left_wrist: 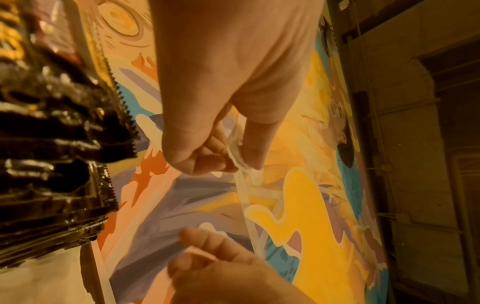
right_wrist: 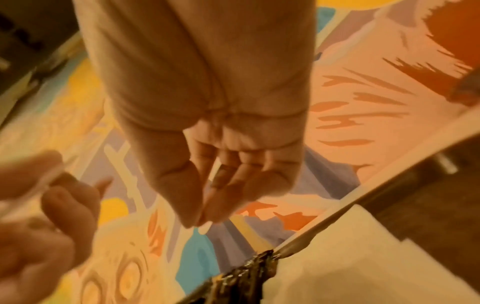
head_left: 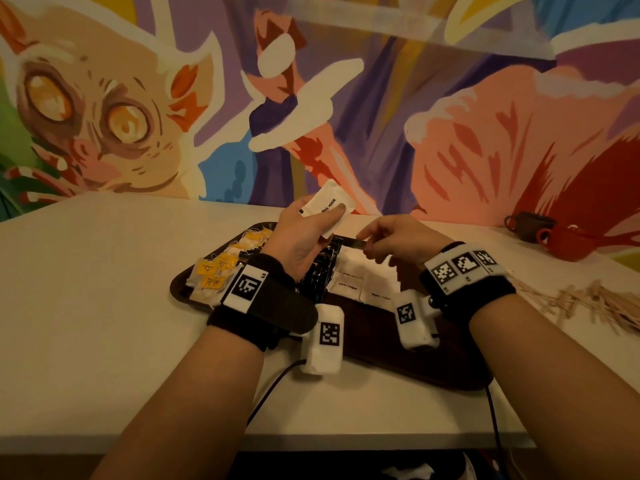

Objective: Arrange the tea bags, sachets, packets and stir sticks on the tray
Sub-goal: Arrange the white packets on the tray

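Pinched between left hand (head_left: 304, 233) thumb and fingers, a flat white paper sugar sachet (head_left: 330, 206) sits above the dark tray (head_left: 433, 362); right hand (head_left: 391, 237) fingertips nip something thin, unidentifiable.

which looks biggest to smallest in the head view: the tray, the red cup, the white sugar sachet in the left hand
1. tray, by far the largest.
2. and 3. red cup and white sugar sachet look alike; the left hand hides part of the sachet, so I won't rank them.
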`<state>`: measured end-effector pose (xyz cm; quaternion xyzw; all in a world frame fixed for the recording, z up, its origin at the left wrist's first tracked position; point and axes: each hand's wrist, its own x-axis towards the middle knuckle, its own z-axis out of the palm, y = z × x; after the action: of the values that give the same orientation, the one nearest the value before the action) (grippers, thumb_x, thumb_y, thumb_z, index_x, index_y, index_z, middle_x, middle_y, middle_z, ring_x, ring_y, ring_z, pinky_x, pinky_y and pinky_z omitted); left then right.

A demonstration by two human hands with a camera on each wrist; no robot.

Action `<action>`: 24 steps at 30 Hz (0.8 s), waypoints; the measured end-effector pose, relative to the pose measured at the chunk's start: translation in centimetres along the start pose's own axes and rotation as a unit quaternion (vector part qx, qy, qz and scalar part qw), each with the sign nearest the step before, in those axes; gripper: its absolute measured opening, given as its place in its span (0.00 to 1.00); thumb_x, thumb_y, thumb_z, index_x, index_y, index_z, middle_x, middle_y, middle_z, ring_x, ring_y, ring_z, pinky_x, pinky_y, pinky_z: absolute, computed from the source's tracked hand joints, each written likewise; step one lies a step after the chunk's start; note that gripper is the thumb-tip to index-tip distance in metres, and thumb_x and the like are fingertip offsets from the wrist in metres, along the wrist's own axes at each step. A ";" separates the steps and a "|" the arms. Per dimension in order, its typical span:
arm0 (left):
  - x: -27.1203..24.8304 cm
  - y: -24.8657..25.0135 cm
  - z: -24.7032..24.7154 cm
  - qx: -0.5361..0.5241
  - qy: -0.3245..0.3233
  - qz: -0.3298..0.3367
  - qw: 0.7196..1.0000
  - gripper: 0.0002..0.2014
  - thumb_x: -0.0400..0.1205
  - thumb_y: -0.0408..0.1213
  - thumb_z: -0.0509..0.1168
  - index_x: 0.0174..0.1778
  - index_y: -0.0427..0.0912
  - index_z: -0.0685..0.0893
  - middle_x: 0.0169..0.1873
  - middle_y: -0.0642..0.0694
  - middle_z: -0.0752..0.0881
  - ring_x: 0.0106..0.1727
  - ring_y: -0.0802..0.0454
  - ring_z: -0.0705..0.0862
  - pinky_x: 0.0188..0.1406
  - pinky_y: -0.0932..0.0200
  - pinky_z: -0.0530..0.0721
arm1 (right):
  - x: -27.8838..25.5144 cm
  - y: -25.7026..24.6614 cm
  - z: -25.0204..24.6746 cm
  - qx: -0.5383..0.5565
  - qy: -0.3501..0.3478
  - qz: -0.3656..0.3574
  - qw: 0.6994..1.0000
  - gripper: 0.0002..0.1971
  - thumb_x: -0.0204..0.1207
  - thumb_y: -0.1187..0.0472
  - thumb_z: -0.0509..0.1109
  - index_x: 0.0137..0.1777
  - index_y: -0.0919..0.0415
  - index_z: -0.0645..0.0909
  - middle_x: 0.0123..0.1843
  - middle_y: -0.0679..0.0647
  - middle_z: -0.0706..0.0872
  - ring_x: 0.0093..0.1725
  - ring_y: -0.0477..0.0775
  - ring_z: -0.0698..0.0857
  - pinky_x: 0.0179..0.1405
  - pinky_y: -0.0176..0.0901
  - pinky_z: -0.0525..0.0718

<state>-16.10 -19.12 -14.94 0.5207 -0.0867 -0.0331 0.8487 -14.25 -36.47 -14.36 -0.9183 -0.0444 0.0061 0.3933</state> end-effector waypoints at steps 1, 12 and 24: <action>0.1 0.0 0.0 0.000 -0.002 -0.001 1.000 0.21 0.79 0.25 0.67 0.69 0.37 0.76 0.46 0.45 0.86 0.40 0.56 0.86 0.30 0.64 0.83 | -0.4 0.0 0.2 0.055 0.015 -0.024 0.998 0.13 0.73 0.73 0.70 0.46 0.53 0.82 0.39 0.52 0.86 0.33 0.46 0.83 0.32 0.36 0.79; 0.5 -0.7 0.1 0.010 -0.059 -0.020 0.998 0.24 0.76 0.18 0.67 0.68 0.35 0.75 0.49 0.42 0.87 0.46 0.52 0.88 0.43 0.60 0.89 | -1.8 1.2 1.8 0.419 0.067 -0.100 0.900 0.04 0.75 0.66 0.68 0.44 0.61 0.85 0.33 0.52 0.86 0.29 0.48 0.81 0.28 0.37 0.79; 0.7 -0.9 -0.2 0.079 -0.080 -0.018 0.994 0.16 0.76 0.22 0.69 0.57 0.39 0.80 0.51 0.42 0.86 0.53 0.48 0.86 0.47 0.59 0.88 | -1.5 0.0 2.1 0.350 0.052 -0.108 0.929 0.06 0.76 0.71 0.66 0.40 0.63 0.82 0.28 0.51 0.80 0.28 0.47 0.78 0.27 0.38 0.77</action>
<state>-15.38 -19.43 -15.80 0.5829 -0.1472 -0.0824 0.7949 -15.81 -35.11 -15.83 -0.7111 -0.1175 -0.0689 0.6897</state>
